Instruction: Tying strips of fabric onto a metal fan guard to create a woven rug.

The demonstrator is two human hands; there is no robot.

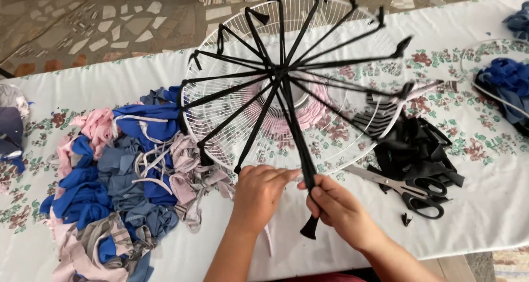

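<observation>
Black fabric strip (pixel 300 150): right hand (pixel 339 207) is gripping it closed-fisted, left hand (pixel 259 191) is pinching at white round wire fan guard (pixel 242 45) rim; keeping it taut suits knotting.

Taking the scissors (pixel 414 189) as your landmark: you are seeing black-handled scissors lying on the floral tablecloth (pixel 485 205). Black fabric strips (pixel 416 147) are piling just behind them. Blue, pink and grey scraps (pixel 113 188) are heaping far to their left. Blue cloth (pixel 509 81) is sitting beyond them, to the right.
</observation>
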